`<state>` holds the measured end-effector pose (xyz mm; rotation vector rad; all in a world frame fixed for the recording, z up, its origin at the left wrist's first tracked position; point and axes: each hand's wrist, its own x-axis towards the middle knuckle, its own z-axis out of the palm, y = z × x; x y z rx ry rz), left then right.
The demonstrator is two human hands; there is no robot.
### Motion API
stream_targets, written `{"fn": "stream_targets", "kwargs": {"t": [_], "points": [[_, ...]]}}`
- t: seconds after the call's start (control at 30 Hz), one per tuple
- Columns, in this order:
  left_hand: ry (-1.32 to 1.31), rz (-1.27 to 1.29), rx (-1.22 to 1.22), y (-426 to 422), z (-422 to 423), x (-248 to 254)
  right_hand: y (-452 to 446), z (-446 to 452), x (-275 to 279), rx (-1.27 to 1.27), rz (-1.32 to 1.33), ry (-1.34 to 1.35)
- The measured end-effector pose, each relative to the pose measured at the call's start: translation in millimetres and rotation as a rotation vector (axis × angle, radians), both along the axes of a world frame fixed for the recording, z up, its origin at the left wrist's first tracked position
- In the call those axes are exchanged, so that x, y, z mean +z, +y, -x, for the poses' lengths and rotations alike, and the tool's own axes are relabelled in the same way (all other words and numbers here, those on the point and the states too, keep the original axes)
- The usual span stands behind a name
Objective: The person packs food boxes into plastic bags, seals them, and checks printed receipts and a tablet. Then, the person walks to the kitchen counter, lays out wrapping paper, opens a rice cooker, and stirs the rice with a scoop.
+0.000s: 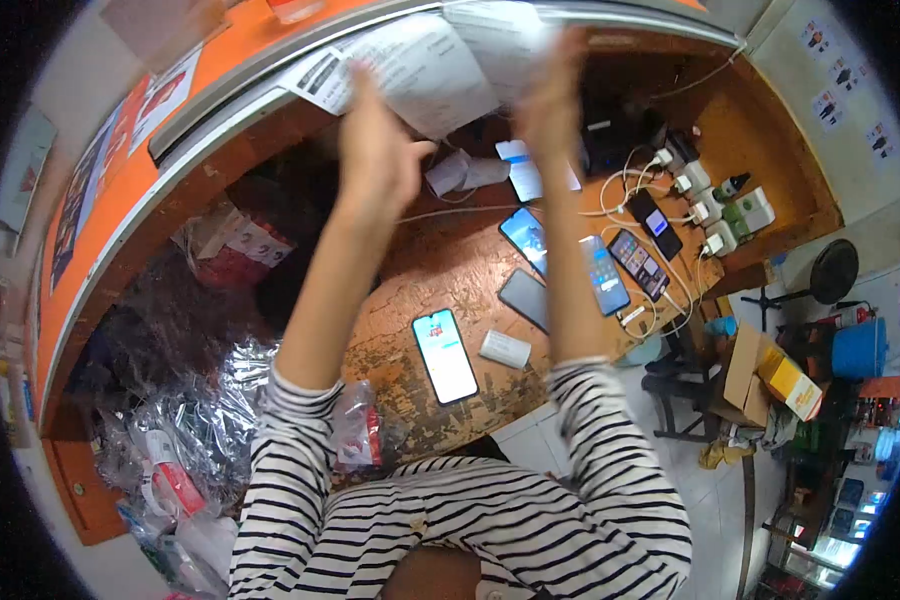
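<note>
My left hand (382, 150) is raised at the shelf edge, thumb apart and fingers stretched up over printed paper sheets (430, 85). Motion smears my right hand (550, 105), which is beside another white sheet (490, 45); whether its fingers grip it I cannot tell. Below my arms, a phone with a bright lit screen (446, 356) lies on the worn wooden desk (410, 290). A small curled white paper (505, 349) is next to it. A dark-screened phone (523, 297) and a blue-screened phone (523, 236) are partly hidden behind my right forearm.
Right of my arm lie more phones (605, 275), with white cables and several chargers (705, 210) along the desk's side. Crumpled clear plastic bags (200, 420) fill the left. An orange-faced counter ledge (100, 190) curves overhead. A cardboard box (745, 375) stands at the right.
</note>
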<state>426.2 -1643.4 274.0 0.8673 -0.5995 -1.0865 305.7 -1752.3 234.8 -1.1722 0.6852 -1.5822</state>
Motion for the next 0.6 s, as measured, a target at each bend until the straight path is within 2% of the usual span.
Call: {"fn": "stream_targets", "kwargs": {"t": [0.07, 0.1, 0.13, 0.2, 0.23, 0.27, 0.33, 0.4, 0.43, 0.47, 0.5, 0.53, 0.57, 0.6], "points": [[-0.419, 0.045, -0.057, 7, 19, -42, 58, -60, -40, 0.030, 0.061, 0.166], [-0.531, 0.026, -0.010, 20, 20, -55, 110, -56, -34, -0.023, 0.105, 0.095], [-0.648, 0.018, 0.040, 36, 13, -66, 130, -47, -34, 0.218, -0.035, -0.008], [-0.058, -0.088, -0.106, 76, -2, -109, 157, -46, -76, 0.327, 0.004, 0.147], [0.026, -0.042, -0.176, 95, -20, -130, 171, -44, -90, 0.534, -0.174, 0.122], [0.115, -0.001, -0.239, 117, -32, -150, 174, -53, -122, 0.610, 0.016, 0.227], [0.162, -0.216, 0.190, 150, -37, -179, 192, -60, -146, 0.557, 0.433, 0.635], [0.094, -0.210, 0.238, 174, -65, -236, 193, -60, -156, 1.026, 0.456, 0.642], [0.059, -0.210, 0.259, 185, -75, -251, 171, -62, -162, 1.343, 0.463, 0.585], [-0.010, -0.226, 0.362, 191, -74, -246, 149, -64, -163, 1.510, 0.496, 0.500], [-0.080, -0.240, 0.464, 195, -70, -235, 122, -57, -148, 1.698, 0.276, 0.593], [-0.149, -0.247, 0.567, 197, -69, -221, 91, -45, -137, 1.559, 0.215, 0.653], [-0.040, -0.198, 0.589, 202, -74, -207, 58, -38, -135, 1.402, 0.030, 0.512], [-0.297, -0.315, 0.710, 222, -80, -219, 20, -41, -149, 0.741, -0.095, 1.039]]}}
